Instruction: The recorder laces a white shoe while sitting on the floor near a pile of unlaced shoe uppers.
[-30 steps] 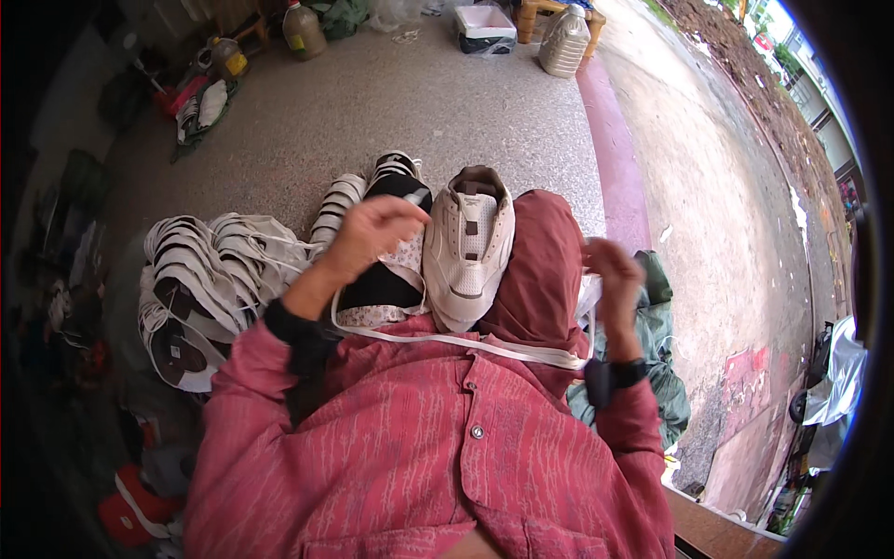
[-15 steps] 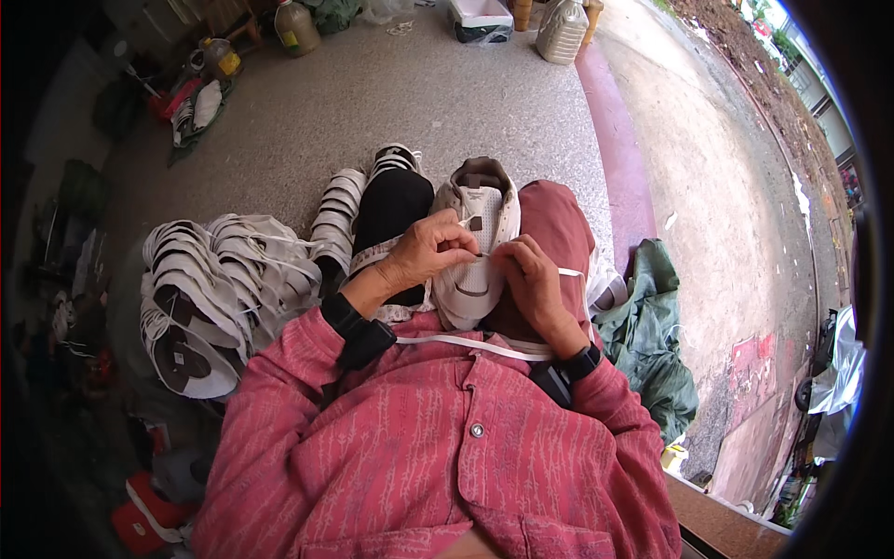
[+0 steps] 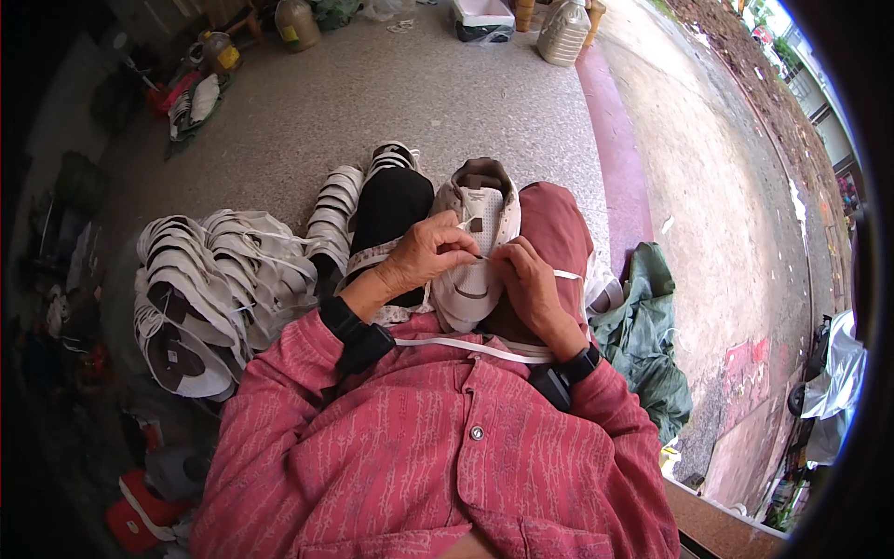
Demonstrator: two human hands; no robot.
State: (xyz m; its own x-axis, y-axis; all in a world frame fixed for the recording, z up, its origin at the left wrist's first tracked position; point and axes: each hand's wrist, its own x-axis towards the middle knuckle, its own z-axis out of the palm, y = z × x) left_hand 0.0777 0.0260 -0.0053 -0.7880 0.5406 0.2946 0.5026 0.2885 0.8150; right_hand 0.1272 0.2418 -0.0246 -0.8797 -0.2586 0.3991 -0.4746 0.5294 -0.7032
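Note:
A beige shoe upper with a brown lining lies between my knees, its toe toward me and its perforated white tongue facing up. My left hand rests over its left lacing edge, thumb and forefinger pinched at a small dark tip too fine to name. On the other lacing edge, my right hand has its fingers closed against the upper. The two sets of fingertips almost meet above the vamp. A flat white lace runs across my lap and shows again beside my right hand.
Nested stacks of white shoe uppers stand at my left, with another stack by my black-covered knee. Green cloth lies on the right. Plastic jugs and a white box stand at the far side of the speckled floor.
Both hands stay pinched over the upper with hardly any movement. The lace beside my right wrist has shifted slightly, and the view has moved a little.

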